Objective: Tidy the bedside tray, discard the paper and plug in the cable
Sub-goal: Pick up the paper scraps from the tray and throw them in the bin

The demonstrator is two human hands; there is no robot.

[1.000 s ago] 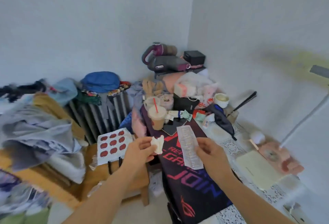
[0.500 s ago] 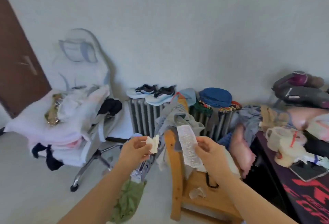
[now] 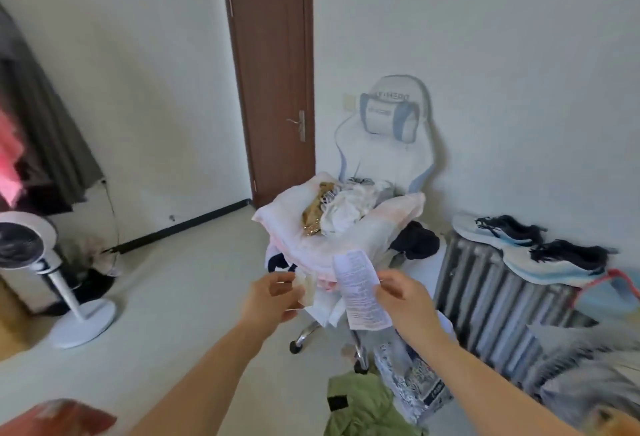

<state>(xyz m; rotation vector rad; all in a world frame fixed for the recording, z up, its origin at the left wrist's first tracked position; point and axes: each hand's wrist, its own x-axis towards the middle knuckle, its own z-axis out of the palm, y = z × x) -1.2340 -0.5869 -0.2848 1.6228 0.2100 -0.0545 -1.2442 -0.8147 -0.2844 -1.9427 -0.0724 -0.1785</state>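
Both arms reach out in front, hands held up side by side with a small gap between them. The left hand [image 3: 273, 297] has thumb and fingers pinched together on a small crumpled wad of off-white paper [image 3: 306, 288], which pokes out to the right of the fingertips. The right hand [image 3: 401, 297] is pinching the right edge of a long narrow white printed paper slip [image 3: 360, 288], kind of like a receipt, thumb on the front. The slip hangs slightly tilted, top leaning left, covered in tiny rows of text too small to read, and its bottom end curls a bit.

Below the hands on the floor lies a green garment [image 3: 367, 408], with a patterned black-and-white bag [image 3: 415, 380] just beside it. Right behind the papers is a white and light-blue gaming chair [image 3: 391, 144] piled with pale clothes. To the right, 2 white and blue sneakers [image 3: 530, 245] sit on a grey ribbed radiator [image 3: 485, 297]. On the left stands a white pedestal fan [image 3: 31, 245], and a brown wooden door [image 3: 273, 64] is closed in the back wall.
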